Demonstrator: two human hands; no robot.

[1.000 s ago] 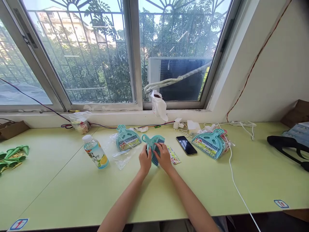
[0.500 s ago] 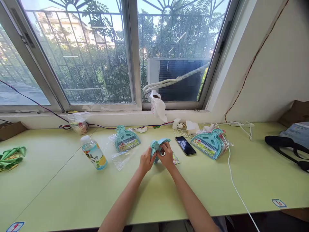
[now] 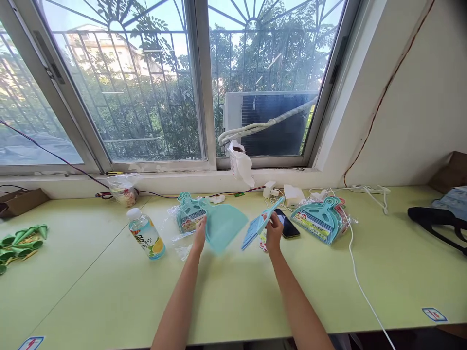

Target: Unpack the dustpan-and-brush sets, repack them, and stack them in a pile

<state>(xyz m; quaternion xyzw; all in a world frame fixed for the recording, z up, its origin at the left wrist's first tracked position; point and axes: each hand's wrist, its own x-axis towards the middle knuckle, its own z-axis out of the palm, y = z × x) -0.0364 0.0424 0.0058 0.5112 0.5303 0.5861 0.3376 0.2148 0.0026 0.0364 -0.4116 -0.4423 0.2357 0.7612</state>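
Note:
A light teal dustpan point(image 3: 226, 226) is in my left hand point(image 3: 199, 236), gripped at its left end and slightly blurred by motion. My right hand point(image 3: 273, 234) is closed on a small teal brush point(image 3: 258, 229) with blue bristles, tilted with its bristles toward the lower left. The two pieces are apart, with a narrow gap between them. Just below the brush, partly covered, a colourful printed card point(image 3: 262, 241) rests on the table. Behind my left hand lie stacked teal dustpan-and-brush sets point(image 3: 188, 210) on clear plastic wrapping.
A drink bottle point(image 3: 147, 234) stands to the left. Beside my right hand is a black phone point(image 3: 291, 227), and further right lie wrapped dustpan sets point(image 3: 315, 219) crossed by a white cable point(image 3: 359, 277). Green cones point(image 3: 22, 240) lie far left; a black strap point(image 3: 434, 221) is far right.
The dustpan and brush, held together before, are now separated. My left hand has moved left with the dustpan, my right hand right with the brush. The view has shifted slightly.

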